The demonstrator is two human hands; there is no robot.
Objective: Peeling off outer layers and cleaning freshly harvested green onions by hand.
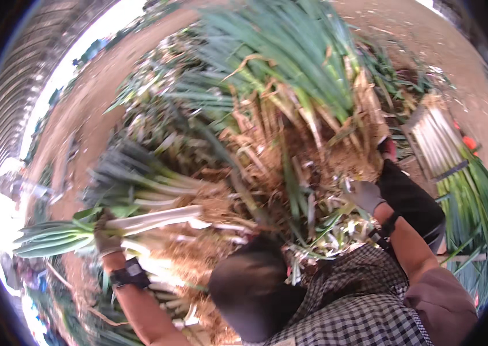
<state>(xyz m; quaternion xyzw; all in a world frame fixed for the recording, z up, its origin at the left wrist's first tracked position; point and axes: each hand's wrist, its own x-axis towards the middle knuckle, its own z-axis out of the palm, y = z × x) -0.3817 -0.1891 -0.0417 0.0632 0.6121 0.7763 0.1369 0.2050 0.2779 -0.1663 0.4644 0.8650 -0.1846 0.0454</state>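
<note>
Clamped round a leek [160,219], head view: the person's left hand [107,235], in a pale work glove, fingers closed about the upper stalk. One leek, held nearly level at the left; leaves spread leftward, white shank pointing right over the heap. Right hand [366,196], likewise gloved, low over loose trimmings [339,228], fingers curled; blur hid the fingertips from where I stood, so I could not tell whether they held anything. Wristbands, two, black: one on the left wrist [130,273], one on the right.

Also noted: a blurred pile of leeks [140,173] just beyond the left hand, leaves to the left. One large stack of untrimmed leeks [290,63] at the far side, leaves pointing away, dry brown husks toward the person. One bundle of clean leeks [448,141] at the right, bound by a dark band [451,170], white ends away from the person. One checked apron [365,294]; one dark trouser leg [410,199] beside the right hand. Bare earth [411,32] lay beyond the stack.
</note>
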